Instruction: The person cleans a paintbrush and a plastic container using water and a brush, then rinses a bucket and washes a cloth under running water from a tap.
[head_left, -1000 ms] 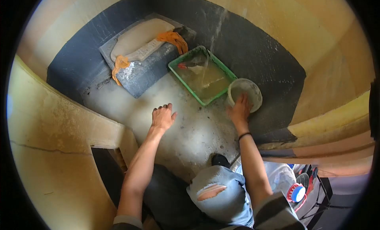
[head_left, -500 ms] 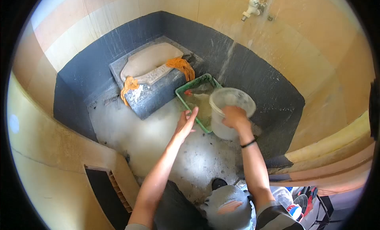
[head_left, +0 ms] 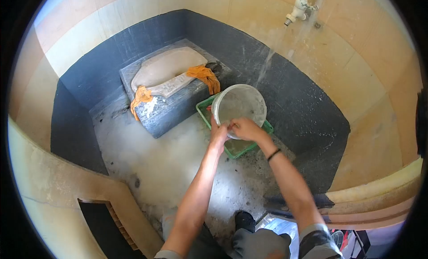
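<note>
Bucket (head_left: 250,97) has shifted left since the last frame, from the tray's right side to in front of it, and your left hand (head_left: 218,133) has gone from free to on it. You've got it at 12 o'clock, mouth toward you, masking most of the green tray (head_left: 232,156) behind and below. Can't tell if the base hangs clear or rests on something.

Grip: left hand clamped on the bucket at its 7 o'clock edge. Right hand (head_left: 244,128) next to it at 6, fingers curled in tight on the rim; the two hands look to be touching.

Status: bucket move over to the tray looks done, two-handed hold is set. No stream leaves the bucket. Can't read how much is inside, so can't call it full or drained. Tray has murky liquid showing at its near corner, something red at its 10 o'clock side.

Untouched by you: pale basin (head_left: 165,67) up at 11 on the dark block (head_left: 171,111), orange cloth (head_left: 141,99) at its left end, second orange cloth (head_left: 206,76) at its right. Tap (head_left: 298,12) on the wall at 1, out of reach of either hand's current spot.
</note>
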Available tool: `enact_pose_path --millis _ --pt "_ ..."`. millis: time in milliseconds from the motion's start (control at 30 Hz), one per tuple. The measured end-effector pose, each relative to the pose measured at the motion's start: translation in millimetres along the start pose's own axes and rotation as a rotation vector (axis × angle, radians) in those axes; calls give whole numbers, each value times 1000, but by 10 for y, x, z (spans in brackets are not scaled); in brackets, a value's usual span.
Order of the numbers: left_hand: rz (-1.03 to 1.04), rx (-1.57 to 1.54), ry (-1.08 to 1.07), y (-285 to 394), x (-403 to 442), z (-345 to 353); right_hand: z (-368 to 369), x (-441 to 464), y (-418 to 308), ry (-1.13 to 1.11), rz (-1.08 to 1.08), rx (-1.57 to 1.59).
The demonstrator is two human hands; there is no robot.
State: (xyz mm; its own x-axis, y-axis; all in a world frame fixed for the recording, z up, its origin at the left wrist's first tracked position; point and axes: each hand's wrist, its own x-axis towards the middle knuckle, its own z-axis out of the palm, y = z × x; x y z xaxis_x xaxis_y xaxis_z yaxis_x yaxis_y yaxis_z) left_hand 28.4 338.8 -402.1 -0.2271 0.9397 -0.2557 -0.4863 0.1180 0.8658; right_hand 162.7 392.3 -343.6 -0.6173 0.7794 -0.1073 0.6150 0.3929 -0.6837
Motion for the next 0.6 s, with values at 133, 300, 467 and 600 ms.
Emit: enact_pose_path --millis 133,300,467,600 --pt "21 29 -6 -336 100 -13 -134 599 460 -45 -99 -835" --pt "205 168 66 -233 9 159 652 990 1210 250 47 -1131" --pt "190 -103 88 -576 251 -128 500 742 502 -382 114 -4" --pt "121 0 87 -367 140 -68 565 898 930 160 47 -1202"
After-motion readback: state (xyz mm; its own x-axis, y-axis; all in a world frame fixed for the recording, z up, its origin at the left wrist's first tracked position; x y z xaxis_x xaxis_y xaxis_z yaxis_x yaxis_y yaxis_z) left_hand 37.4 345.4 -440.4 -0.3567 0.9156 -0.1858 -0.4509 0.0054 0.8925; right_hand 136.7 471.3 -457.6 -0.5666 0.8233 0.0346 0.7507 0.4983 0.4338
